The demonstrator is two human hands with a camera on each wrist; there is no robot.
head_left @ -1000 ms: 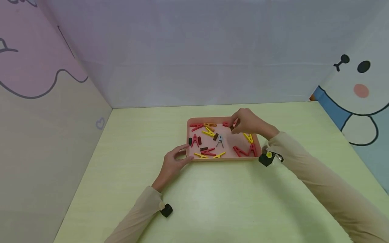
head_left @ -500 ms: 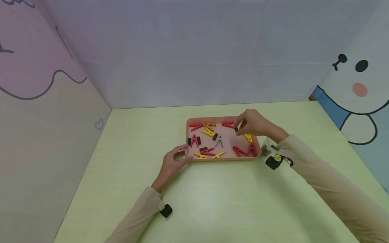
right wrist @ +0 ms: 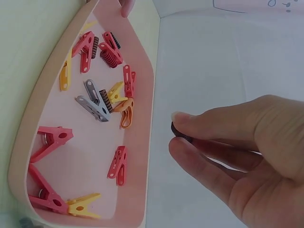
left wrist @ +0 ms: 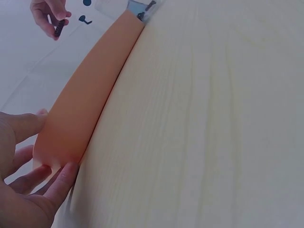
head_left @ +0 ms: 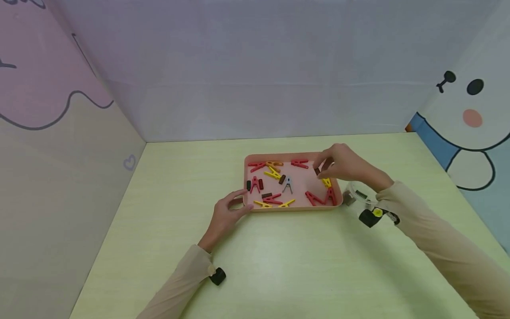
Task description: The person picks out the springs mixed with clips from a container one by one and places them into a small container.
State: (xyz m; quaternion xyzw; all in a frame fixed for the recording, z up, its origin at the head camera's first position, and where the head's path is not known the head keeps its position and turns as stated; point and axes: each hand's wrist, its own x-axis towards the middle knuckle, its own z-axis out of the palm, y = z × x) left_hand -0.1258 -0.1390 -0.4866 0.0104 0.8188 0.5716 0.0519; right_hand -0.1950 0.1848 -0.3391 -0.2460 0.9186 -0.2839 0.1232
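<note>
Nearest, the left hand (head_left: pixel 228 213) rests relaxed fingers (left wrist: pixel 61 176) on the pink tray's (head_left: pixel 292 208) near-left corner, while beyond it the right hand (head_left: pixel 345 165) pinches a small dark clip (right wrist: pixel 179 132) above the tray's far-right part, other clips lying below.

Both arms reach forward in pale long sleeves, each with a small camera strapped at the wrist. The left hand (head_left: pixel 226 213) lies low, palm down, its fingers (left wrist: pixel 24 126) loosely spread and slightly bent, the thumb and fingertips resting against an edge in front of it. The right hand (head_left: pixel 343 165) is raised and held farther forward, wrist bent, with the thumb and forefinger (right wrist: pixel 202 124) pressed together in a pinch on something small and dark; the other fingers curl beneath them.
</note>
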